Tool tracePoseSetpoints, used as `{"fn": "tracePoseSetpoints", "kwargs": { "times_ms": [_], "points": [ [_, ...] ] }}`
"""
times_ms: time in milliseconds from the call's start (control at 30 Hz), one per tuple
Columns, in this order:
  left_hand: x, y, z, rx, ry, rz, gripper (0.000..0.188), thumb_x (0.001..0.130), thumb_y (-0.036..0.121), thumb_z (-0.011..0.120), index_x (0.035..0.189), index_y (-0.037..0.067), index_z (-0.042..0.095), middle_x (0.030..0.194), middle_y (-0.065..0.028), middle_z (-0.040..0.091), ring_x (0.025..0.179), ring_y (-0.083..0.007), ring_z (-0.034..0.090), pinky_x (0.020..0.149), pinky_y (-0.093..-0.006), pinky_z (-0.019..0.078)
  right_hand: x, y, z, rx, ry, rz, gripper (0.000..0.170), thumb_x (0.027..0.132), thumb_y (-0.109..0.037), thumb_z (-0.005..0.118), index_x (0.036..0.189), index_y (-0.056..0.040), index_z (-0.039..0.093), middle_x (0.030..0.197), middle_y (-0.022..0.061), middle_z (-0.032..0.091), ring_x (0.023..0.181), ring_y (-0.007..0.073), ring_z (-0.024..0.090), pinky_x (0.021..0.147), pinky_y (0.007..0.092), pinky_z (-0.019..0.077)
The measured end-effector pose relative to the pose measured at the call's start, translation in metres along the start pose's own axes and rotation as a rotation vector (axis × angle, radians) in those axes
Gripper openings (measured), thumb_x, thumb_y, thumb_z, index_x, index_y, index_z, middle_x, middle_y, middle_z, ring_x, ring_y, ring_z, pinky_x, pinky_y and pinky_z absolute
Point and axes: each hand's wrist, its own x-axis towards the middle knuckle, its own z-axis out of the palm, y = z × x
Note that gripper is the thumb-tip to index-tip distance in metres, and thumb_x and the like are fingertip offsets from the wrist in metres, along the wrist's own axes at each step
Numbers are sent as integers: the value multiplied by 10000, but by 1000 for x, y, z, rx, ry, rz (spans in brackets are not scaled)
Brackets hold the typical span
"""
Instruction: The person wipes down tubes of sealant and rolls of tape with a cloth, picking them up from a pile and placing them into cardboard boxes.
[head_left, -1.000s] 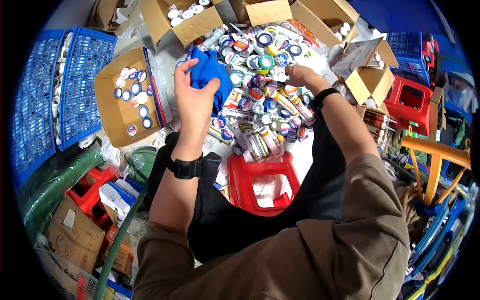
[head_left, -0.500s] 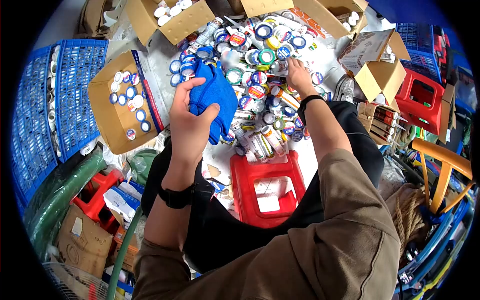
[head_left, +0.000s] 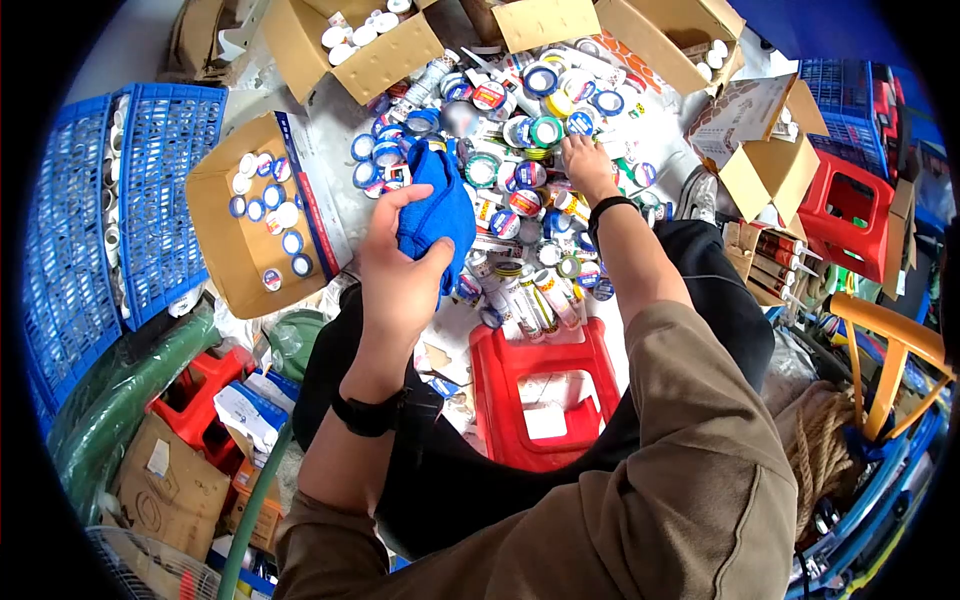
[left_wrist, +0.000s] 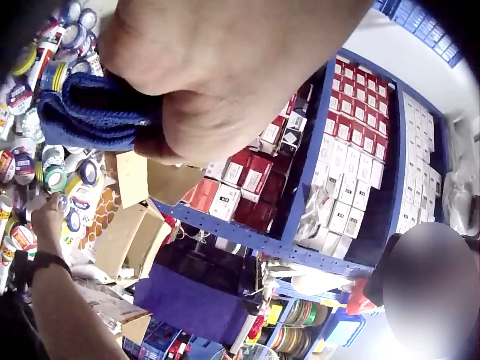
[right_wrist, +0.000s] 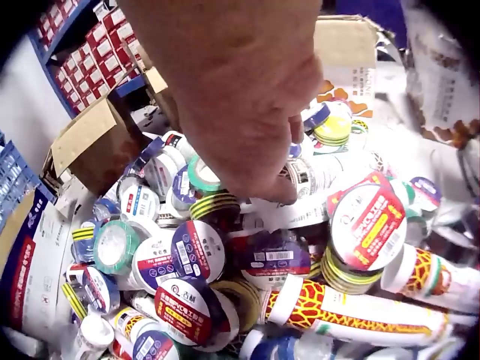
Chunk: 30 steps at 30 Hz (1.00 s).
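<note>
My left hand point(head_left: 400, 250) grips a folded blue cloth point(head_left: 436, 215) between thumb and fingers, above the left side of a heap of electrical tape rolls. In the left wrist view the blue cloth point(left_wrist: 90, 120) shows its thick folded hem. My right hand point(head_left: 590, 165) reaches into the heap, beside a green tape roll point(head_left: 546, 131). Seen from the right wrist, the thumb and a finger of that hand point(right_wrist: 247, 127) pinch a white tube with dark print point(right_wrist: 302, 178). Around it lie yellow-and-black striped rolls, a red-labelled roll point(right_wrist: 367, 225) and a giraffe-patterned tube point(right_wrist: 352, 311).
An open carton point(head_left: 225, 240) with scattered tape rolls stands left of the heap. More cartons point(head_left: 385, 60) line the far side, others stand at right. A red stool point(head_left: 490, 400) is between the knees. Blue crates point(head_left: 170, 200) stand at far left, a red stool point(head_left: 850, 215) at right.
The left hand has brought the cloth nearer the body, uncovering several blue rolls beyond it. The right hand has lowered among the rolls. The head view has shifted slightly.
</note>
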Motion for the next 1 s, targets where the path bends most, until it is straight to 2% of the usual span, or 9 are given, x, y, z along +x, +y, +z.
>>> {"fn": "tracePoseSetpoints", "kwargs": {
  "times_ms": [267, 333, 467, 533, 700, 800, 867, 933, 1000],
  "points": [
    [0, 15, -3, -20, 22, -80, 492, 756, -87, 614, 1221, 61, 548, 1119, -116, 620, 973, -183, 625, 859, -309, 510, -14, 52, -47, -11, -72, -8, 311, 888, -141, 597, 1197, -149, 622, 1236, 77, 596, 1147, 272, 594, 934, 454, 503],
    [1, 17, -5, -86, 5, -107, 523, 755, -111, 609, 1244, 60, 538, 1161, -116, 602, 994, -187, 621, 868, -308, 516, -20, 88, -84, 168, -91, 105, 378, 797, -125, 683, 1168, -129, 613, 1195, 138, 601, 1107, 320, 611, 899, 458, 523],
    [-5, 18, -2, -58, 32, 47, 538, 745, -111, 624, 1247, 44, 508, 1133, -132, 598, 1014, -196, 611, 886, -317, 511, -51, 159, -175, 406, 40, -52, 463, 720, -100, 697, 1173, -88, 603, 1088, 197, 629, 1067, 358, 621, 891, 424, 511],
    [-17, 32, 9, -151, 91, 205, 578, 746, -104, 654, 1275, 33, 466, 1138, -132, 595, 1036, -193, 600, 910, -317, 501, -81, 168, -243, 482, -5, -78, 509, 680, -59, 731, 1170, -74, 592, 1106, 165, 618, 1057, 344, 611, 886, 399, 495],
    [-78, 104, 37, -374, -64, 399, 689, 763, -38, 747, 1337, 23, 370, 1275, -182, 566, 1152, -224, 570, 1024, -352, 440, -197, 145, -396, 408, 322, -388, 451, 732, -104, 773, 1154, -44, 626, 1016, 146, 641, 972, 336, 634, 851, 406, 520],
    [-133, 158, 45, -352, -192, 611, 628, 816, 17, 723, 1353, -7, 399, 1261, -184, 577, 1117, -233, 590, 1012, -363, 450, -267, 112, -457, 594, 380, -426, 465, 719, -160, 815, 1132, -30, 645, 969, 134, 648, 955, 310, 641, 827, 380, 525],
    [-154, 174, 39, -22, -235, 949, 505, 861, 28, 662, 1331, -34, 488, 1211, -192, 606, 1039, -252, 611, 964, -362, 471, -309, 88, -479, 761, 387, -475, 483, 721, -211, 833, 1128, -27, 652, 966, 130, 647, 903, 277, 644, 801, 363, 522],
    [-185, 198, 29, 259, -195, 1156, 528, 866, 51, 641, 1369, -22, 497, 1210, -227, 616, 1225, -378, 537, 1060, -473, 372, -347, 68, -498, 585, 486, -594, 506, 738, -234, 828, 1149, -8, 637, 932, 114, 629, 821, 223, 628, 742, 340, 510],
    [-198, 193, 30, 40, -293, 1175, 600, 870, 61, 629, 1437, 23, 435, 1316, -237, 557, 1359, -416, 414, 1114, -506, 295, -383, 47, -507, 836, 497, -596, 494, 736, -235, 827, 1129, -5, 635, 911, 103, 608, 847, 221, 621, 732, 334, 502]
  ]
}}
